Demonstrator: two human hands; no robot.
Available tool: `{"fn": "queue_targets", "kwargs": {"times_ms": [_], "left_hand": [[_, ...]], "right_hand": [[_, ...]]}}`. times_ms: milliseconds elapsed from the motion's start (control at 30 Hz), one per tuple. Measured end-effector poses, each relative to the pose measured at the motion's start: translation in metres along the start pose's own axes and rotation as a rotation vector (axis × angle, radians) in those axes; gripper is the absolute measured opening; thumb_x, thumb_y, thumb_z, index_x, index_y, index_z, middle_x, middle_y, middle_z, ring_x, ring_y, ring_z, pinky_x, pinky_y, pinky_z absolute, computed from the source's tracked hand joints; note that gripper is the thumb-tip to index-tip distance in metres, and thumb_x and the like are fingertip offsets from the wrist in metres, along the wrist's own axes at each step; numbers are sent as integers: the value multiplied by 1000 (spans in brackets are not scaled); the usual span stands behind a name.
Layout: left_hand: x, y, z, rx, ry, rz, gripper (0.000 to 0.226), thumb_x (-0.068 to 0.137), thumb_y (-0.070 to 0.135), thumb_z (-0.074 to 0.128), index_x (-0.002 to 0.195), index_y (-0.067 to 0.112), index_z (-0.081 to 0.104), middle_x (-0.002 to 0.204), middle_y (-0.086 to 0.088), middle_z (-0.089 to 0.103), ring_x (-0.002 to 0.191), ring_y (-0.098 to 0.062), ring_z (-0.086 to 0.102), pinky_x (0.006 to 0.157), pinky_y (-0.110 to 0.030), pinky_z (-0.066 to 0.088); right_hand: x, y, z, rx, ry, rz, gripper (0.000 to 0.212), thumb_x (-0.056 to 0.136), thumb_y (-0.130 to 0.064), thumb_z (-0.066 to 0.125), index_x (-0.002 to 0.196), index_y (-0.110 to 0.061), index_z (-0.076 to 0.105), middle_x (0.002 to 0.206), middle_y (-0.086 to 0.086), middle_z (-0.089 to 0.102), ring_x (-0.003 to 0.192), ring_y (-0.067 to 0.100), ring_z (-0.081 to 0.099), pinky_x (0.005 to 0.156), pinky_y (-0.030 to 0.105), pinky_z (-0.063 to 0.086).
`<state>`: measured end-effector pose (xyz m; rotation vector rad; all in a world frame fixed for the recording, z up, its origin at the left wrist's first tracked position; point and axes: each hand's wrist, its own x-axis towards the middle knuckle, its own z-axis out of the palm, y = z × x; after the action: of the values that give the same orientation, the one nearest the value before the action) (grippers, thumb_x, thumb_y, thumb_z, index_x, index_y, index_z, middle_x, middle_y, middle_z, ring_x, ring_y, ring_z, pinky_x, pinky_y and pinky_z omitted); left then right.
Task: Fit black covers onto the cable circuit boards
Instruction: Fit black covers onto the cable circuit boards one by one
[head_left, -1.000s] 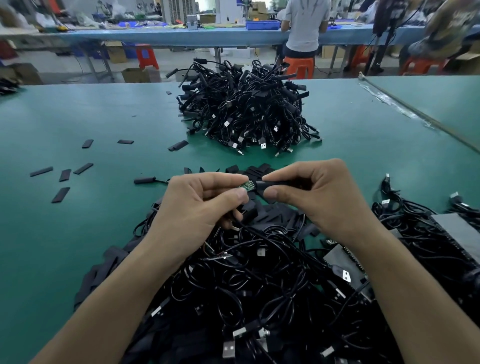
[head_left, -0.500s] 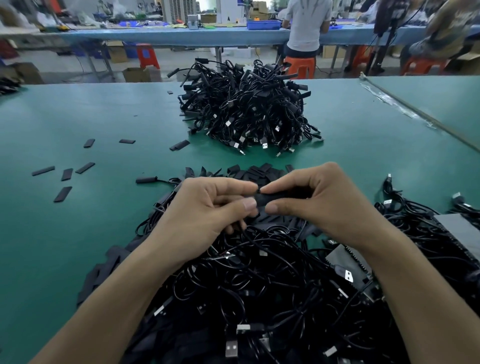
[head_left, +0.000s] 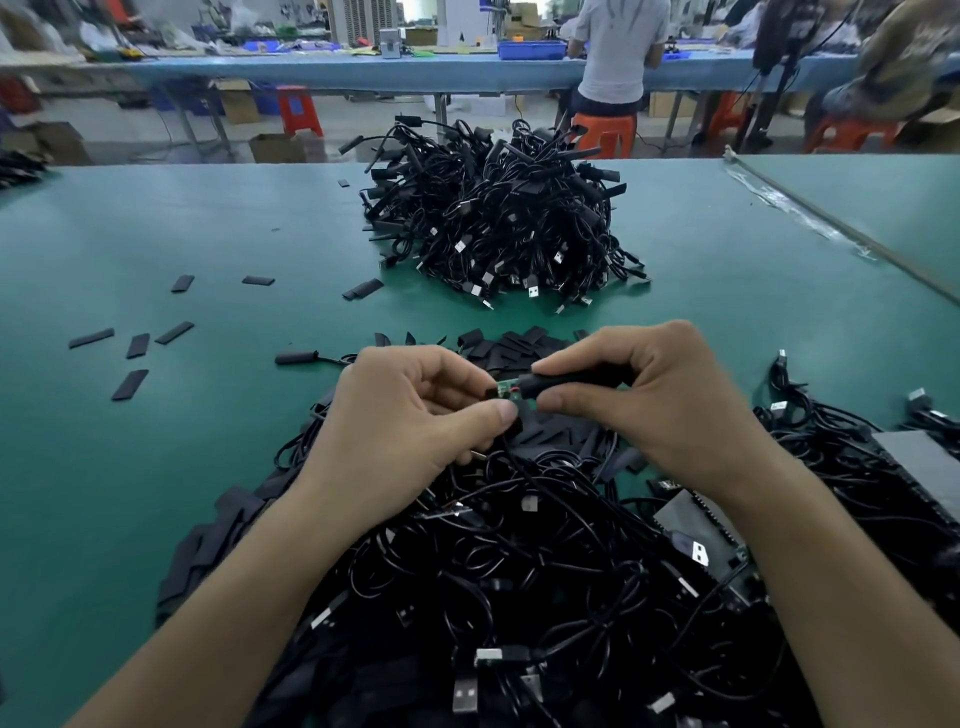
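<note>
At the centre of the frame the two hands meet above a heap of cables (head_left: 519, 571) that fills the lower middle and right. The left hand (head_left: 410, 421) is closed, thumb and fingers pinching the near end of a small green board (head_left: 508, 391). The right hand (head_left: 654, 400) is closed too, thumb and forefinger gripping a black cover (head_left: 566, 383) that points left and sits part-way over the board, so a short green stretch shows between the two thumbs. Just behind the hands lies a low stack of loose covers (head_left: 514, 343). More single covers (head_left: 136, 345) are scattered at centre left on the green tabletop (head_left: 156, 467). A second, rounder pile (head_left: 498, 228) of cables sits in the upper middle, well apart from the hands.
</note>
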<state>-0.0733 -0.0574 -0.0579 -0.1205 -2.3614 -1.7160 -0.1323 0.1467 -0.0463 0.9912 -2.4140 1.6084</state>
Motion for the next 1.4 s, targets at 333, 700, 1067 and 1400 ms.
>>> {"fn": "queue_targets", "kwargs": {"times_ms": [333,700,1067,1400], "left_hand": [[-1,0,4,181,-26,77,18,84,13,77,81,30,74,63,9,71,55,-8,68,55,-18,53],[-1,2,5,129,-40,21,19,83,11,77,85,30,74,68,6,73,60,-8,69,57,-17,53],[-1,10,5,-240,13,-132,9,83,9,75,84,18,76,75,-7,76,64,-15,72,52,-16,51],[-2,18,7,-321,26,-140,19,64,36,77,72,19,77,72,-7,75,63,-13,71,56,-18,55]], "right_hand": [[1,1,3,-189,-58,-77,23,76,-17,84,98,-22,80,85,-11,73,81,4,68,73,13,49],[0,0,4,-149,-38,-89,25,74,-18,84,98,-25,79,85,-11,74,80,3,69,73,14,51],[3,1,18,169,195,-33,44,75,-11,85,110,-33,70,76,-12,74,66,3,68,66,14,53],[4,-3,35,360,275,-4,28,92,-7,67,112,-27,70,76,-6,75,68,5,70,66,15,53]]}}
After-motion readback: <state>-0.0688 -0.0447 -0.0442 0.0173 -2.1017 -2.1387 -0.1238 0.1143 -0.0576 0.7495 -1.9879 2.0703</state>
